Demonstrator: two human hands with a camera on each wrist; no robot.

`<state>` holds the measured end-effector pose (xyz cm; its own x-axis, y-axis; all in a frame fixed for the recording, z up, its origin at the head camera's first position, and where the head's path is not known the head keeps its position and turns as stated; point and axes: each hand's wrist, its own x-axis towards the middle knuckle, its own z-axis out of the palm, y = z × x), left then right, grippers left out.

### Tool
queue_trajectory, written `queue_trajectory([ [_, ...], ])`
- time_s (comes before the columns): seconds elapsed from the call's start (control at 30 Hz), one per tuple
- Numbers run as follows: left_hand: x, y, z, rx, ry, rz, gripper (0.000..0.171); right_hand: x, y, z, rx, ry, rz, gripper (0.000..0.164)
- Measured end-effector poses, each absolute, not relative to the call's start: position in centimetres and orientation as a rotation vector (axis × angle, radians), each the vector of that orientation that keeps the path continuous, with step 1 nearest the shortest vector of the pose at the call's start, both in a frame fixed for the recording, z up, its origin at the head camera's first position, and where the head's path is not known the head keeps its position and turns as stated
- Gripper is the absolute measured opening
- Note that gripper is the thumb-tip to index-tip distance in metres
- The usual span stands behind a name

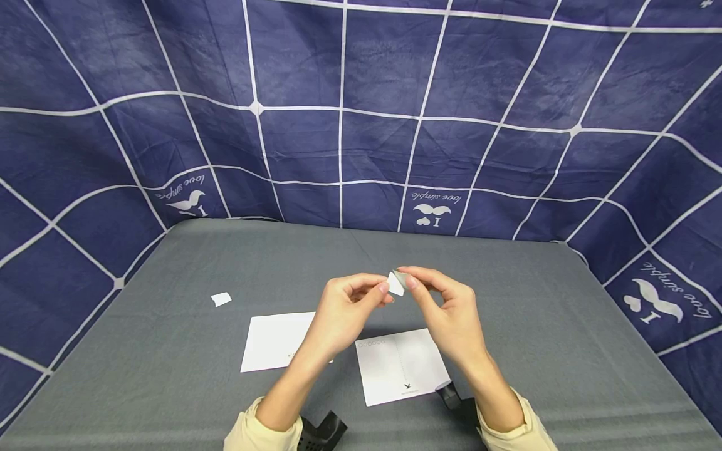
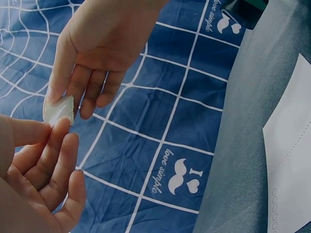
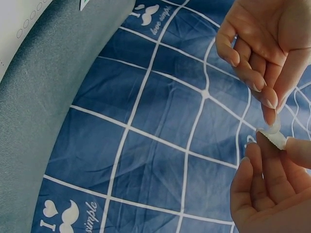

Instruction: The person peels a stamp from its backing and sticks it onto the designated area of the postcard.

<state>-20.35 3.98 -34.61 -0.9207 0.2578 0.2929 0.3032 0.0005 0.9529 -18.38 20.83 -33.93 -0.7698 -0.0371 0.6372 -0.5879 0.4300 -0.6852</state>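
A small piece of tape [image 1: 396, 284] with a white side and a greyish side is held above the table between both hands. My left hand [image 1: 345, 310] pinches its left end between thumb and forefinger. At the other end my right hand [image 1: 451, 313] pinches the greyish corner, which looks folded or lifted. The left wrist view shows a zigzag edge on the tape [image 2: 60, 109]. Below the hands lies a white postcard [image 1: 395, 369] with a row of small circles and a dotted line. A second white card [image 1: 276, 338] lies to its left, partly hidden by my left forearm.
A white scrap [image 1: 221, 299] lies on the left of the grey-covered table [image 1: 169, 357]. Blue cloth [image 1: 372, 150] with white lines hangs behind and at the sides. Black wrist mounts [image 1: 323, 432] show below the forearms; the right one overlaps the postcard's corner.
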Motion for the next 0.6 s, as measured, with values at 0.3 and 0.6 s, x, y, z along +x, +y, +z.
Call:
queue_trajectory([
  [0.3,-20.32,4.05,-34.59,-0.617,-2.206,-2.109,0.014,-18.39,20.91,-33.96,0.521,-2.151,1.339,0.018],
  [0.6,-20.26,4.01,-34.58,-0.618,-2.214,-2.109,0.015,-18.48,21.01,-33.98,0.519,-2.148,1.36,0.018],
])
